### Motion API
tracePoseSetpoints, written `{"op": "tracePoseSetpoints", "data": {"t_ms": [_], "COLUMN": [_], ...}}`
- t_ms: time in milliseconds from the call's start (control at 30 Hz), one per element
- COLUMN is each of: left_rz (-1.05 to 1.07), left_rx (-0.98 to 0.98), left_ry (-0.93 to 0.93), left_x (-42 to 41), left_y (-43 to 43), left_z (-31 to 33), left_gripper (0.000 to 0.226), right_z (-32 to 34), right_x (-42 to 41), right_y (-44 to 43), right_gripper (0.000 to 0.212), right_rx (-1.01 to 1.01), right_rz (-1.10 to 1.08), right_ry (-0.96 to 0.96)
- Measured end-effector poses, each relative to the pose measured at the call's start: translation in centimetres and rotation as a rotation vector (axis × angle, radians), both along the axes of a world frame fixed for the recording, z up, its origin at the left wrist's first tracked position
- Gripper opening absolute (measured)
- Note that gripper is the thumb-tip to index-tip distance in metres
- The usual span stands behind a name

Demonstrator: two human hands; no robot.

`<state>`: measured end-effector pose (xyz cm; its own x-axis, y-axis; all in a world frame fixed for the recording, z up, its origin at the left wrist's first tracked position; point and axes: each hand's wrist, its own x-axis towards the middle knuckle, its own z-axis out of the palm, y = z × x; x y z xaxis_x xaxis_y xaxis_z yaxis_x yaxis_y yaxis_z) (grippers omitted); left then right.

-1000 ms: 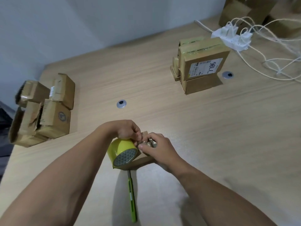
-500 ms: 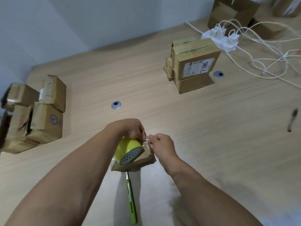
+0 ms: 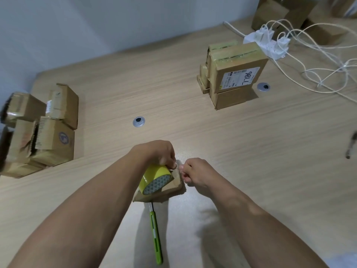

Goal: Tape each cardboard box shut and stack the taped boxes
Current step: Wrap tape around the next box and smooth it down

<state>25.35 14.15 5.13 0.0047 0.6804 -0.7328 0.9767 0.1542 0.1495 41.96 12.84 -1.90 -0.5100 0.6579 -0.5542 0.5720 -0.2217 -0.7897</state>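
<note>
Ahead, open bench (image 3: 193, 122) is left up to its far edge at the wall. A small cardboard box (image 3: 173, 190) is seen under the yellow tape roll (image 3: 154, 177), which is gripped by the left hand (image 3: 157, 152). The tape end (image 3: 176, 166) is pinched by the right hand (image 3: 196, 173). Taped boxes (image 3: 233, 74) are stacked far right of the hands, and untaped boxes (image 3: 48, 132) are piled far left.

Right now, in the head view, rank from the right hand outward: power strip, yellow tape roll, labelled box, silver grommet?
1. Yellow tape roll, beside the right hand.
2. Silver grommet, ahead left.
3. Labelled box, ahead right.
4. Power strip, back right.
</note>
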Motion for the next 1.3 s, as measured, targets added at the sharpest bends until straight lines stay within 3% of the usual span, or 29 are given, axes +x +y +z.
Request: {"op": "tracePoseSetpoints", "data": {"t_ms": [267, 633, 667, 767, 833, 900, 1033, 1300], "left_rz": [0.039, 0.084, 0.092, 0.093, 0.083, 0.068, 0.032, 0.149], "left_rx": [0.02, 0.027, 0.029, 0.044, 0.053, 0.074, 0.133, 0.31], "left_ry": [0.026, 0.034, 0.036, 0.037, 0.046, 0.054, 0.06, -0.132], "left_x": [0.5, 0.7, 0.7, 0.9, 1.1, 1.2, 1.3, 0.4], "left_y": [0.2, 0.2, 0.1, 0.1, 0.1, -0.1, -0.4, -1.2], "left_z": [-0.3, -0.3, -0.3, -0.1, 0.0, 0.0, 0.1, 0.2], "left_gripper": [0.017, 0.023, 0.024, 0.023, 0.023, 0.022, 0.025, 0.018], "right_z": [-1.1, -1.1, -0.8, -0.2, 0.4, 0.6, -0.1, -1.1], "right_x": [1.2, 0.6, 0.7, 0.8, 0.0, -1.4, -3.1, -3.7], "right_y": [-0.3, 0.3, 0.7, 1.4, 0.6, -0.7, -3.4, -5.8], "right_gripper": [0.022, 0.021, 0.018, 0.045, 0.023, 0.008, 0.02, 0.022], "right_rx": [-0.161, -0.185, -0.163, 0.073, 0.225, 0.185, 0.102, 0.362], "right_rz": [0.032, 0.08, 0.09, -0.02, -0.199, -0.3, -0.371, -0.253], "right_ry": [0.14, 0.031, -0.017, -0.201, -0.148, -0.072, -0.05, -0.164]}}
